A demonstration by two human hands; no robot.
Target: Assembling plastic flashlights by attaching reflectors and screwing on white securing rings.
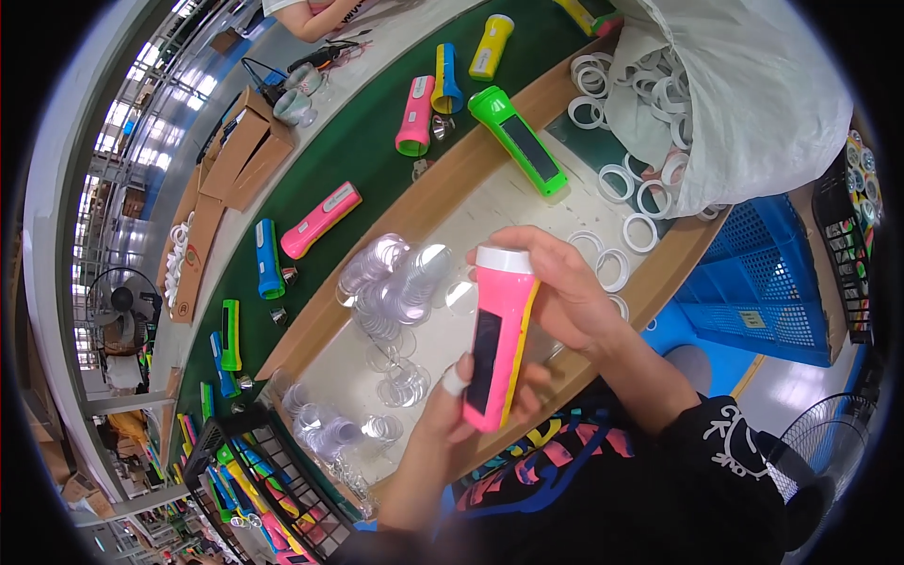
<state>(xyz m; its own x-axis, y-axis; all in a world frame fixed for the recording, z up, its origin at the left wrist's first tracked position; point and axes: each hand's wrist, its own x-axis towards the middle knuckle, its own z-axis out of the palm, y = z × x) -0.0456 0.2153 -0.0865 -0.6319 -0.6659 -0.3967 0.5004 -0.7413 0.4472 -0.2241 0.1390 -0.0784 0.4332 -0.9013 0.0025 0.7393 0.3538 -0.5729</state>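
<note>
A pink flashlight (506, 299) with a dark panel on its side and a yellow back stands tilted in front of me, its wide end up. My left hand (435, 428) is closed round its lower body, the thumb beside the dark panel. At the top, the fingers of my right hand (573, 297) grip the white ring (504, 259) on the flashlight's head. Just beyond, on the pale work surface, lie stacks of clear round lenses (381, 282). A green flashlight (518, 141) rests across the tray's far wooden edge. Loose white rings (640, 233) lie to the right of my hands.
A white sack (753, 104) spills more rings at the right. Pink, blue and yellow flashlights lie along the green conveyor belt (311, 179). A black crate (212, 452) of flashlights stands at lower left, a blue crate (753, 282) at right. Another person's arm (315, 19) shows beyond the belt.
</note>
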